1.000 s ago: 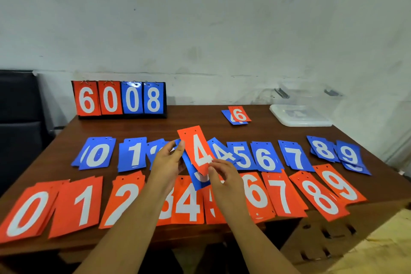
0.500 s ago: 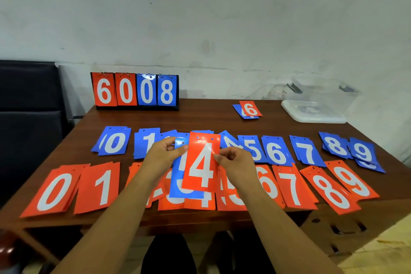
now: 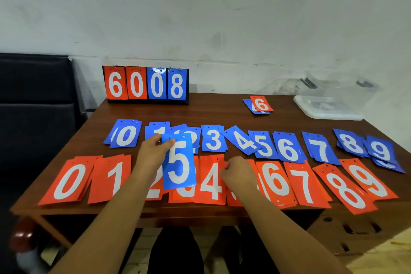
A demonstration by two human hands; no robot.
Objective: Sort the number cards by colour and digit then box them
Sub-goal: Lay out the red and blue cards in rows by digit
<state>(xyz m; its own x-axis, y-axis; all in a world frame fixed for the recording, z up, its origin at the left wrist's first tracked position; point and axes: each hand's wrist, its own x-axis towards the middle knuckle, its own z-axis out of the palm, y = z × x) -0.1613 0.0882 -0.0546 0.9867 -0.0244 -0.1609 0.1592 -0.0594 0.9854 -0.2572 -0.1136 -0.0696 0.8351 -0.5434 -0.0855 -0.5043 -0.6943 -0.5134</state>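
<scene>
My left hand [image 3: 153, 155] holds a blue 5 card [image 3: 179, 162] upright above the front row, over the red 2 and 3 piles. My right hand [image 3: 239, 172] rests with curled fingers on the right edge of the red 4 card [image 3: 210, 181], which lies flat on its pile; whether it still pinches the card I cannot tell. A row of blue piles runs from 0 [image 3: 124, 137] to 9 [image 3: 381, 151]. In front of it lies a row of red piles from 0 [image 3: 69, 181] to 9 [image 3: 369, 181]. The red 5 pile is mostly hidden under my right hand.
A flip scoreboard [image 3: 145, 84] reading 6008 stands at the back left of the brown table [image 3: 218, 113]. A small stack topped by a red 6 [image 3: 260, 104] lies at the back. A clear plastic box [image 3: 338, 95] with its lid sits at the back right. A dark chair [image 3: 37, 104] is to the left.
The red 4 card that both hands held has gone down onto the red 4 pile. The blue 5 card behind it stays in my left hand, now fully showing.
</scene>
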